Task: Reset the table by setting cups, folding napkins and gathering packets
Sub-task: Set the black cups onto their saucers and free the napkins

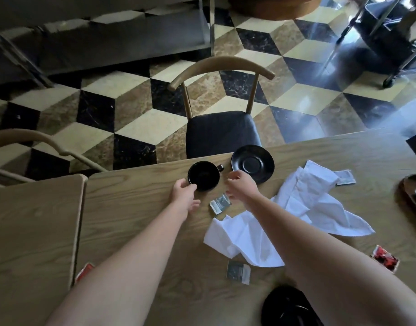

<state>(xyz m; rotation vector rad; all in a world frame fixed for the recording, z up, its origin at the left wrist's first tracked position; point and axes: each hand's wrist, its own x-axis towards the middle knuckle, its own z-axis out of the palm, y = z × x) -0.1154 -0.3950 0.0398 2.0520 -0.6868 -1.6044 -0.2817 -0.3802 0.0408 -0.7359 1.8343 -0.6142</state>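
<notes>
Left hand: your left hand reaches to the near-left side of the black cup; fingers lie against its wall, lightly curved. You cannot tell whether they grip it or only touch.
Right hand: your right hand hangs just right of the cup, between cup and saucer; fingers are curled downward and loose, with nothing seen in them.
Cup: upright on the tabletop near its far edge, handle pointing right toward the saucer, close to it but apart.
Saucer: black, flat on the tabletop at the far edge, bare.
Napkin: white cloth napkin lies crumpled and spread out, right of your right forearm.
Packets: one grey packet just below your right hand; another at the napkin's near edge; a third beyond the napkin on the right; a red packet at the right, a second red one at the left edge.
Other: dark plate at the near edge; wooden tray at far right; chair pushed up to the far side.
</notes>
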